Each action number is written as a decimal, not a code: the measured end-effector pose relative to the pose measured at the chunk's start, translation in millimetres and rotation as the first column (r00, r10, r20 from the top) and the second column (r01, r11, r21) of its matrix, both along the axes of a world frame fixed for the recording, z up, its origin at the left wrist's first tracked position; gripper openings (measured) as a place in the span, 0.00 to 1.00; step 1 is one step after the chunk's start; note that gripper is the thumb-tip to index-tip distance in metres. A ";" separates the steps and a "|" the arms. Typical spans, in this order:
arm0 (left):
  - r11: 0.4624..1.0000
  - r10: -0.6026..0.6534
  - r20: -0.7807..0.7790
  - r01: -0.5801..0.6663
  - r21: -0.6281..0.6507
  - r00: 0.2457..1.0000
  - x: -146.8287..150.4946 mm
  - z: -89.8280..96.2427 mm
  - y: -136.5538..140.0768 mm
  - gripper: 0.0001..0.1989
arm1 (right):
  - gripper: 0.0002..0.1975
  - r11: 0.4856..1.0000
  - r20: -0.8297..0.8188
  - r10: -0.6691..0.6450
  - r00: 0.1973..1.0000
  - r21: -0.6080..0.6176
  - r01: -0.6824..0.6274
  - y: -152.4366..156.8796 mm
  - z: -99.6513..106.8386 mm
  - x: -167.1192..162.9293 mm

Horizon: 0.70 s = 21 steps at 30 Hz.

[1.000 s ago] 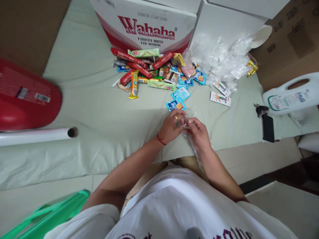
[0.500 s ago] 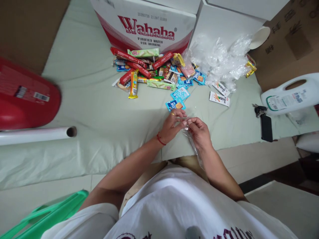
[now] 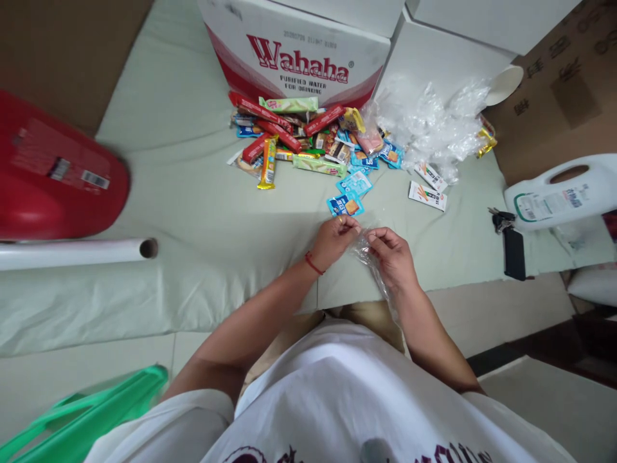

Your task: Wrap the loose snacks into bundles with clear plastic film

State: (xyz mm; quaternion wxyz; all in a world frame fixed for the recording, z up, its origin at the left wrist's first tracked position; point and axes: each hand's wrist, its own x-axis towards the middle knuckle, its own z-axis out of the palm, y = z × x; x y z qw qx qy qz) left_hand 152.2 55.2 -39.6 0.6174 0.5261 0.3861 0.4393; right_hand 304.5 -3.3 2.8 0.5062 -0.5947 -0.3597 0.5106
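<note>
A clear plastic bag [image 3: 365,252] hangs between my two hands, its lower part trailing down beside my right wrist. My left hand [image 3: 334,241], with a red string on the wrist, pinches one side of the bag's upper edge. My right hand [image 3: 394,256] pinches the other side with thumb and fingers. Just beyond my left fingertips lies a blue snack packet [image 3: 346,205], and another blue packet [image 3: 355,182] is behind it. Farther back is a heap of wrapped snacks [image 3: 294,138] in red, green, yellow and blue. Two white snack packets [image 3: 428,195] lie to the right.
A pile of clear plastic bags [image 3: 434,125] sits before white boxes, beside a Wahaha carton [image 3: 303,58]. At right are a white jug [image 3: 559,193], keys [image 3: 502,219] and a black phone [image 3: 514,253]. A red container [image 3: 58,170] and a white tube [image 3: 72,253] lie at left.
My fingertips have moved slightly apart, with the bag's edge spread between them. The whole view has shifted a little; the snacks lie as before.
</note>
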 end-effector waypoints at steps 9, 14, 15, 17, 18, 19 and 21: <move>0.998 -0.034 -0.044 0.036 0.054 0.998 -2.2 2.1 1.3 0.09 | 0.08 0.986 0.295 0.091 0.951 0.109 -0.128 -3.3 -11.1 2.6; 0.999 -0.027 0.003 0.027 0.023 1.000 -0.9 0.5 1.3 0.10 | 0.10 0.996 0.223 0.078 0.972 0.017 -0.084 -6.5 -9.7 2.7; 0.999 -0.028 0.009 0.028 0.017 1.000 -0.4 0.4 1.1 0.10 | 0.11 0.997 0.201 0.071 0.977 0.000 -0.073 -6.9 -8.4 2.6; 1.000 -0.026 0.010 0.026 0.012 1.000 0.6 0.1 0.6 0.11 | 0.11 0.998 0.167 0.055 0.984 -0.017 -0.053 -7.1 -5.4 2.5; 1.000 -0.023 0.006 0.023 0.011 1.000 0.9 0.0 0.5 0.12 | 0.11 0.999 0.154 0.048 0.987 -0.021 -0.045 -6.9 -3.7 2.5; 1.000 -0.016 0.002 0.016 0.011 1.000 1.0 -0.2 0.4 0.12 | 0.11 0.999 0.141 0.041 0.989 -0.022 -0.038 -6.6 -2.1 2.5; 1.000 -0.005 -0.003 0.005 0.009 1.000 0.9 -0.8 0.7 0.13 | 0.12 0.999 0.119 0.028 0.992 -0.021 -0.026 -5.7 1.0 2.6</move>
